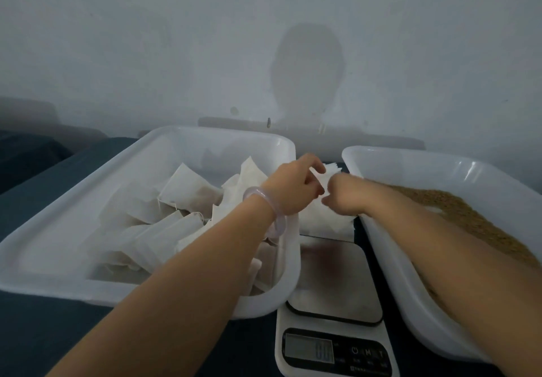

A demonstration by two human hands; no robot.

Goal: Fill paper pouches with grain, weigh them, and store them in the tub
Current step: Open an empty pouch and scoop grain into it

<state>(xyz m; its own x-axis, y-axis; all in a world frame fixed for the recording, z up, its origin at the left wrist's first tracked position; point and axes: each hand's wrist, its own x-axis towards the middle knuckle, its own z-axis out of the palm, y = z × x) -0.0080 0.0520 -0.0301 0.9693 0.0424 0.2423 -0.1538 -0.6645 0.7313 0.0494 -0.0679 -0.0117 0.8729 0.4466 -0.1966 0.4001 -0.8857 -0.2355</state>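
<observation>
My left hand (293,184) and my right hand (344,195) meet above a stack of empty white paper pouches (322,221) lying between the two tubs, behind the scale. Both hands pinch one white pouch (324,175) held up over the stack. The left white tub (73,230) holds several filled pouches (181,195). The right white tub (410,165) holds brown grain (469,215); my right forearm crosses over it. A white digital scale (334,283) sits in front with a bare steel platform, its display (309,350) lit.
The tubs and scale stand on a dark blue cloth (44,332). A pale wall (264,39) rises close behind them. A clear bangle (272,209) circles my left wrist.
</observation>
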